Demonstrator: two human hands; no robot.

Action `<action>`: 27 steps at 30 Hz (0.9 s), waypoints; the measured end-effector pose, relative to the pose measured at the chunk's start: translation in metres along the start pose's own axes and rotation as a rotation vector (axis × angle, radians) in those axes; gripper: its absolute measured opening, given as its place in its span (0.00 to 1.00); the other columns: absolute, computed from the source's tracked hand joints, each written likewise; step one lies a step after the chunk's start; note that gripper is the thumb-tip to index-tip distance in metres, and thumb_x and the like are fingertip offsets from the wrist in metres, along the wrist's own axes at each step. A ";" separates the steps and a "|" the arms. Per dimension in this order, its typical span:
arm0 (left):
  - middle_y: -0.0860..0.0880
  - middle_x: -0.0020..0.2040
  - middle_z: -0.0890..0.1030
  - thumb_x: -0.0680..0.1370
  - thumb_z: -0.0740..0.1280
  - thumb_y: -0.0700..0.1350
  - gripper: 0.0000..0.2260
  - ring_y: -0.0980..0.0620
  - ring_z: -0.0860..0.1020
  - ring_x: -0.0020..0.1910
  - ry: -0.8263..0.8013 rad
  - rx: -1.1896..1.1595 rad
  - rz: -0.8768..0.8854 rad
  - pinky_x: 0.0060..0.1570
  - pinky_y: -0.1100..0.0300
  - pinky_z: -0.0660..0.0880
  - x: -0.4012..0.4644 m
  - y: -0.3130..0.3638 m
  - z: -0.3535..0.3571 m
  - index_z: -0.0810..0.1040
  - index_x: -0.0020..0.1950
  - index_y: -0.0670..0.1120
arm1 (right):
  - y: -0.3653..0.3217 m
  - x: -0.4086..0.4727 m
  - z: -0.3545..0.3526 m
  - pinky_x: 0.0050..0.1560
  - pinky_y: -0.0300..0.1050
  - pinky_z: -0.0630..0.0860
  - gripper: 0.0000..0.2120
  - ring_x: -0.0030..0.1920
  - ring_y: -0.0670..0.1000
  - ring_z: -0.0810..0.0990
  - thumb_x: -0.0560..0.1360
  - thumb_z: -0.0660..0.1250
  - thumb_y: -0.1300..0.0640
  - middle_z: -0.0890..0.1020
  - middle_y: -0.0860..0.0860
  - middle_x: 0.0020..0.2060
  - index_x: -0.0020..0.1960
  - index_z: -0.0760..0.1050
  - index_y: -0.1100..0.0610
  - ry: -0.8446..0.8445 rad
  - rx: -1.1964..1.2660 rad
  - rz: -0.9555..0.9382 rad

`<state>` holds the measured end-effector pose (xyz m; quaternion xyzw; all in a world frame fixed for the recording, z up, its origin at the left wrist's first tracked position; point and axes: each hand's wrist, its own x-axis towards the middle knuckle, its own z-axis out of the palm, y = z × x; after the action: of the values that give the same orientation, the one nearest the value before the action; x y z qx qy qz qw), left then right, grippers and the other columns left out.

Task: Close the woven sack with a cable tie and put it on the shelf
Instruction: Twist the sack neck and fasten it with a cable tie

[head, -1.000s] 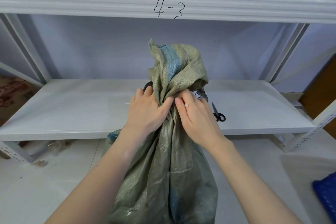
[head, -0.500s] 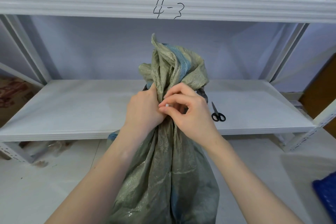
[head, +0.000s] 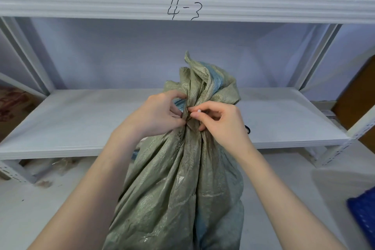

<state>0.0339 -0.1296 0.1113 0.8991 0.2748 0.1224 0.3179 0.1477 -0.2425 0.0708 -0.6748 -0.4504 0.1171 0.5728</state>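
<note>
Woven sack [head: 178, 189] stands upright on floor just near of shelf [head: 85, 124], neck vertical between both hands: left hand [head: 158, 115] pinches gathered neck, right hand [head: 221, 122] pinches white cable tie [head: 199, 111] tip

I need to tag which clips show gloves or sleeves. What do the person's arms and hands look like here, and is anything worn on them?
Both are bare: no gloves, and no sleeves as far up the forearms as the picture shows. The left hand and the right hand carry no ring, watch or wristband that can be seen. The fingernails are short and look unpainted.
</note>
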 end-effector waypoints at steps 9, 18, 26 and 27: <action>0.53 0.35 0.85 0.70 0.72 0.40 0.14 0.57 0.81 0.39 0.201 0.067 0.097 0.47 0.61 0.75 -0.006 0.006 -0.010 0.78 0.53 0.52 | 0.001 0.001 0.000 0.38 0.41 0.79 0.05 0.30 0.49 0.80 0.72 0.70 0.63 0.83 0.47 0.38 0.45 0.84 0.58 -0.016 0.043 -0.010; 0.56 0.35 0.83 0.70 0.74 0.44 0.02 0.61 0.79 0.36 0.232 -0.280 0.300 0.41 0.68 0.72 0.002 -0.012 0.001 0.84 0.39 0.51 | -0.001 0.001 0.001 0.38 0.38 0.80 0.09 0.34 0.47 0.83 0.71 0.71 0.66 0.77 0.48 0.38 0.38 0.81 0.53 0.033 0.251 0.017; 0.49 0.37 0.80 0.72 0.73 0.44 0.02 0.55 0.73 0.35 0.169 -0.233 0.358 0.39 0.63 0.70 0.005 -0.020 0.008 0.85 0.44 0.49 | 0.002 -0.002 0.000 0.39 0.36 0.80 0.12 0.36 0.46 0.84 0.71 0.68 0.70 0.80 0.61 0.42 0.39 0.79 0.53 0.016 0.385 0.089; 0.50 0.37 0.79 0.72 0.73 0.44 0.02 0.55 0.73 0.34 0.170 -0.220 0.360 0.39 0.64 0.69 0.005 -0.020 0.008 0.85 0.44 0.50 | 0.002 -0.002 0.000 0.39 0.36 0.80 0.13 0.36 0.46 0.84 0.72 0.67 0.71 0.80 0.60 0.41 0.39 0.79 0.54 0.009 0.388 0.100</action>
<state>0.0327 -0.1182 0.0926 0.8800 0.1206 0.2819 0.3628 0.1482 -0.2437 0.0683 -0.5738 -0.3827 0.2272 0.6875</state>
